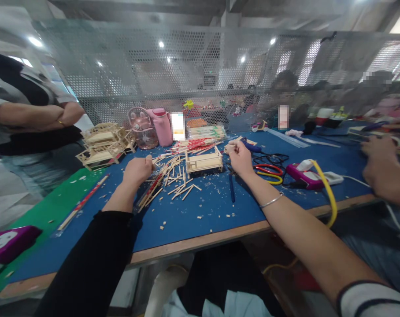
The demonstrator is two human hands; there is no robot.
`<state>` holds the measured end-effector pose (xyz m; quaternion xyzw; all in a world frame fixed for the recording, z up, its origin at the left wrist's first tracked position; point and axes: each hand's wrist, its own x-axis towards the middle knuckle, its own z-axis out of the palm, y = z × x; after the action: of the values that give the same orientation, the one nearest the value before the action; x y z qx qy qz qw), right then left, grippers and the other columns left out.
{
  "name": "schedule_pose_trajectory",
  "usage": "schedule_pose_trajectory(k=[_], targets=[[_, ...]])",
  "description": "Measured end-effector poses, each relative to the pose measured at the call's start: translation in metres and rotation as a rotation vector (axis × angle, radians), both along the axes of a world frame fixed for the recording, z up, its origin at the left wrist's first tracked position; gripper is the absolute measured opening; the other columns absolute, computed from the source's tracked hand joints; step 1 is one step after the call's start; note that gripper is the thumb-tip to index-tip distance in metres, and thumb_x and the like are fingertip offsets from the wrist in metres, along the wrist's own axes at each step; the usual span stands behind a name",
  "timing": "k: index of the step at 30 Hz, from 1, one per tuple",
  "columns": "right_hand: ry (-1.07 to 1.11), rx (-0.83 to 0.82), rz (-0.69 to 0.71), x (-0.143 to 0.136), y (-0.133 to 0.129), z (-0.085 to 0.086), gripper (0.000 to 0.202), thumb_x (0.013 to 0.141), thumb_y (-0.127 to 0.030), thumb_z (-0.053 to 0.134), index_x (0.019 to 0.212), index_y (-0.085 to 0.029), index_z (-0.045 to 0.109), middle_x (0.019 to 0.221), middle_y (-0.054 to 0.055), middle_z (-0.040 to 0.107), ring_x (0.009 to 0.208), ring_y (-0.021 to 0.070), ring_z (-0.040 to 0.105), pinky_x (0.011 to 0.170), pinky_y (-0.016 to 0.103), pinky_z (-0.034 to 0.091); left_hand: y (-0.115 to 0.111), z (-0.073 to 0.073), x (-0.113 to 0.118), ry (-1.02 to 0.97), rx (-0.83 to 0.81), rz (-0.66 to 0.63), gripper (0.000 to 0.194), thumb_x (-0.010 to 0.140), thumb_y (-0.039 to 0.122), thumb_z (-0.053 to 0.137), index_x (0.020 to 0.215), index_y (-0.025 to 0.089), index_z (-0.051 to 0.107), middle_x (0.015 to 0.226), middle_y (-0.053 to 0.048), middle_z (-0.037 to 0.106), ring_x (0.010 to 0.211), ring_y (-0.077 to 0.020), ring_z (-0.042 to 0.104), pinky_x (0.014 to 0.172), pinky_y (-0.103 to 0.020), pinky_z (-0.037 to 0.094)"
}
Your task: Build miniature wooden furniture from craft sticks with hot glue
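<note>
The right hand [241, 158] is up at the right end of a small wooden frame [205, 163], its fingers curled in and the tips drawn together around what may be a small pale piece; whether anything is actually gripped cannot be told. The left hand [138, 171] is loosely curled over the left side of a pile of loose sticks [173, 177], thumb near the index finger, and whatever it may hold is hidden.

The frame stands upright on the blue bench [183, 220], between the two hands, with the pile just to its left. Behind it lie red-and-white packets [198, 143]. Below the right hand is a dark blue tool handle [232, 189]; farther right are a red looped handle [273, 167] and a purple power strip [299, 177] with a yellow cable [327, 189].

More wooden frames [102, 143] are stacked at the back left, beside a pink bottle [162, 130]. A narrow plastic packet [83, 203] lies nearer, left of the left hand. At far left a person [31, 110] stands with folded arms; at far right another worker's hand [380, 152] is over the bench.
</note>
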<state>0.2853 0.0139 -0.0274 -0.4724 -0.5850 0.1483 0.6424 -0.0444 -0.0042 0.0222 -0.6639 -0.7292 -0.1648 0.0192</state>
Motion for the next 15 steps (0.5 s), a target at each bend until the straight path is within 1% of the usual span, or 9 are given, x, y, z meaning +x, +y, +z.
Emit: schedule_pose_trajectory(k=[2,4,6,8,10,12,13,15], targets=[[0.002,0.004,0.008,0.000,0.000,0.000,0.030,0.079,-0.038,0.053,0.098,-0.016,0.058,0.074,0.001,0.060,0.065,0.0134,0.053,0.069,0.028,0.044,-0.001,0.000,0.004,0.015,0.020,-0.064,0.056,0.086,0.038,0.019,0.075,0.015,0.070,0.084,-0.014,0.070,0.086,-0.0263,0.062,0.079,-0.032,0.043],[0.000,0.001,0.011,0.000,0.000,0.001,0.030,0.079,-0.038,0.053,0.097,-0.016,0.058,0.074,0.001,0.060,0.065,0.0134,0.053,0.069,0.028,0.044,-0.002,0.000,0.008,0.021,0.057,-0.099,0.052,0.085,0.034,0.021,0.088,0.014,0.069,0.092,-0.012,0.070,0.089,-0.0235,0.061,0.077,-0.029,0.042],[0.000,-0.002,0.011,0.000,0.000,0.001,0.030,0.079,-0.038,0.052,0.098,-0.016,0.058,0.074,0.001,0.060,0.065,0.0137,0.054,0.069,0.029,0.044,-0.003,0.001,0.012,0.023,0.075,-0.126,0.047,0.083,0.033,0.025,0.091,0.015,0.068,0.095,-0.011,0.070,0.089,-0.0224,0.061,0.075,-0.027,0.042],[0.006,-0.002,0.009,0.000,0.000,0.000,0.030,0.079,-0.038,0.052,0.098,-0.016,0.058,0.074,0.001,0.060,0.065,0.0140,0.054,0.069,0.029,0.044,-0.005,0.001,0.015,0.040,0.077,-0.120,0.047,0.083,0.036,0.027,0.083,0.016,0.070,0.090,-0.012,0.070,0.087,-0.0244,0.062,0.074,-0.029,0.042],[0.009,-0.003,0.010,0.000,0.000,0.000,0.030,0.078,-0.038,0.052,0.098,-0.016,0.058,0.074,0.002,0.061,0.065,0.0142,0.055,0.069,0.029,0.044,-0.006,0.002,0.018,0.072,0.086,-0.062,0.056,0.085,0.042,0.023,0.073,0.015,0.070,0.084,-0.015,0.070,0.085,-0.0290,0.062,0.073,-0.033,0.042],[0.009,-0.006,0.012,-0.001,0.000,0.001,0.030,0.078,-0.038,0.053,0.098,-0.016,0.058,0.074,0.001,0.061,0.066,0.0142,0.055,0.069,0.029,0.045,-0.007,0.002,0.020,0.088,0.105,0.013,0.066,0.087,0.049,0.018,0.069,0.014,0.070,0.080,-0.020,0.068,0.085,-0.0335,0.062,0.072,-0.037,0.043],[0.008,-0.006,0.012,-0.001,0.000,0.001,0.030,0.079,-0.038,0.052,0.098,-0.016,0.058,0.074,0.001,0.061,0.066,0.0141,0.055,0.069,0.029,0.045,-0.007,0.001,0.020,0.077,0.111,0.041,0.069,0.086,0.053,0.017,0.067,0.013,0.070,0.078,-0.021,0.068,0.084,-0.0348,0.063,0.071,-0.038,0.043],[0.011,-0.003,0.013,-0.001,-0.001,0.001,0.030,0.079,-0.038,0.052,0.098,-0.016,0.058,0.074,0.001,0.062,0.066,0.0141,0.056,0.069,0.028,0.045,-0.006,-0.001,0.019,-0.006,0.153,0.024,0.073,0.085,0.058,0.017,0.059,0.013,0.068,0.067,-0.021,0.066,0.074,-0.0341,0.063,0.065,-0.038,0.044]])
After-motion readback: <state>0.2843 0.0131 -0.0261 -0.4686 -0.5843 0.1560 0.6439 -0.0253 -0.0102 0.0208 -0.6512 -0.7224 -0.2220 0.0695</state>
